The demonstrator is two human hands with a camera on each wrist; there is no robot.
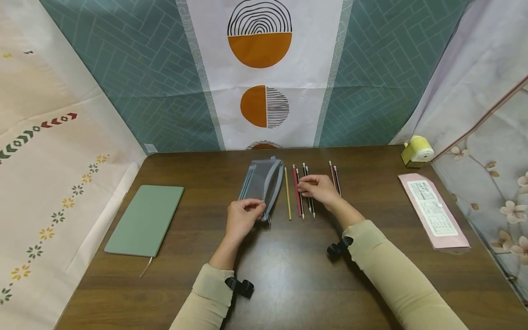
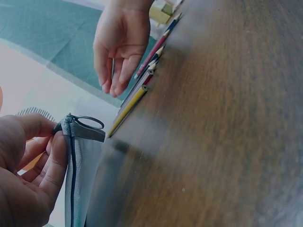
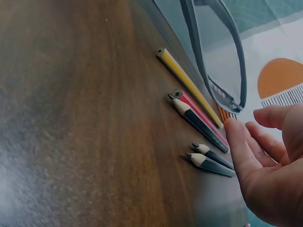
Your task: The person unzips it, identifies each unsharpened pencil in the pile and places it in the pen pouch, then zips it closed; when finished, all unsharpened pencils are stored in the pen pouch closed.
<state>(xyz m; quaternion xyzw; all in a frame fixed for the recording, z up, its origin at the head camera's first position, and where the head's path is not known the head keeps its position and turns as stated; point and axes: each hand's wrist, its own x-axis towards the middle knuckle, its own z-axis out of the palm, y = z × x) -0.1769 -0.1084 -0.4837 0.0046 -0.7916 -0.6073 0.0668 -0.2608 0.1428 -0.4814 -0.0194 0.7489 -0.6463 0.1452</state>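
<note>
A grey zip pouch (image 1: 255, 176) lies on the table, its zipped mouth gaping on the right side. My left hand (image 1: 242, 217) pinches the pouch's near end by the zip, beside a metal ring (image 2: 90, 122). Right of the pouch lie a yellow pencil (image 1: 288, 195), a red pencil (image 1: 296, 190) and several black pencils (image 3: 203, 125). My right hand (image 1: 321, 190) is over the black pencils, thumb and fingers apart in the right wrist view (image 3: 274, 165); whether it touches one I cannot tell. Two more pencils (image 1: 337, 178) lie just beyond it.
A green notebook (image 1: 144, 220) with a ribbon lies at the left. At the right are a pink packet (image 1: 433, 211) with a white label and, at the back corner, a yellow-green sharpener (image 1: 416, 151). Patterned cloths hang behind and at both sides.
</note>
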